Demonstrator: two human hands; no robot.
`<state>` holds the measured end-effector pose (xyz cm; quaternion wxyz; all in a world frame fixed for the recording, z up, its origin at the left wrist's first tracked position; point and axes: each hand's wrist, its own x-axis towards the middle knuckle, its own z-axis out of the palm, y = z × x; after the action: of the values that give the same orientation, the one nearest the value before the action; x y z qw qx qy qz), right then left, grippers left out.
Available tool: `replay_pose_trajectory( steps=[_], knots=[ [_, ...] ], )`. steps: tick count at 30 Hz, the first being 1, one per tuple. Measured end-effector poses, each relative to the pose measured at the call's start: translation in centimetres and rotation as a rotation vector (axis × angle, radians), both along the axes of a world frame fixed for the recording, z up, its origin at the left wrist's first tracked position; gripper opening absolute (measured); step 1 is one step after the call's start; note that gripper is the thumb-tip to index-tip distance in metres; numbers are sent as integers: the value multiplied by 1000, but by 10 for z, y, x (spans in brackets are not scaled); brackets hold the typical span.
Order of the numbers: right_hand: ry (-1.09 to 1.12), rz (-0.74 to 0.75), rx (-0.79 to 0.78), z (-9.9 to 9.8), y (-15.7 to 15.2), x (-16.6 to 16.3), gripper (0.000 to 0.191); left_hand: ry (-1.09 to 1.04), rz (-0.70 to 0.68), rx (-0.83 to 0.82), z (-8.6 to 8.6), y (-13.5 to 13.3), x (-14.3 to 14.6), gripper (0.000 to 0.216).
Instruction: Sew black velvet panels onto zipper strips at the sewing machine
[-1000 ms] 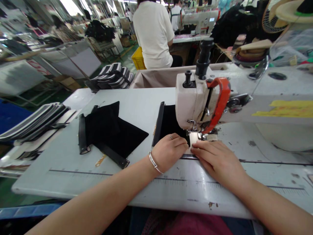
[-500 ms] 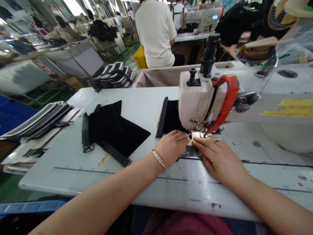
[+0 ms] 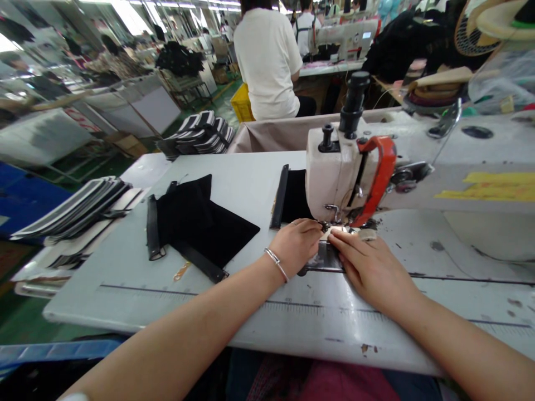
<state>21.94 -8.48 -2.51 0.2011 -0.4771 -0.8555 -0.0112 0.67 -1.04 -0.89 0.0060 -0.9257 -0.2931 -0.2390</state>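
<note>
Where fingers meet, black fabric pinned beneath.

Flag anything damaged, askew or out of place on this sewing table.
The table is chipped at its front edge, showing brown under the white surface. Dark scuffs mark the top below the machine arm. The black cloth pile lies skewed, with a small gold piece loose beside it. Nothing looks spilled.

Garment factory — sewing machine, fabric stacks, co-worker
</note>
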Motion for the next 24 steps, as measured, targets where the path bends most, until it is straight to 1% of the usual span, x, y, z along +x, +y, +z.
replay_pose_trajectory(
  steps=[4, 12, 18, 24],
  knots=[
    [0, -7, -4, 0, 0, 0, 44, -12, -11, -16, -1, 0, 0, 12],
    [20, -15, -3, 0, 2, -1, 47, -68, -3, -52, -8, 5, -2, 15],
    [8, -18, -9, 0, 2, -2, 45, -85, -19, -46, -7, 6, -1, 13],
    [35, 6, 14, 1, 0, -2, 42, -118, -30, -79, -7, 1, -3, 13]
  ],
)
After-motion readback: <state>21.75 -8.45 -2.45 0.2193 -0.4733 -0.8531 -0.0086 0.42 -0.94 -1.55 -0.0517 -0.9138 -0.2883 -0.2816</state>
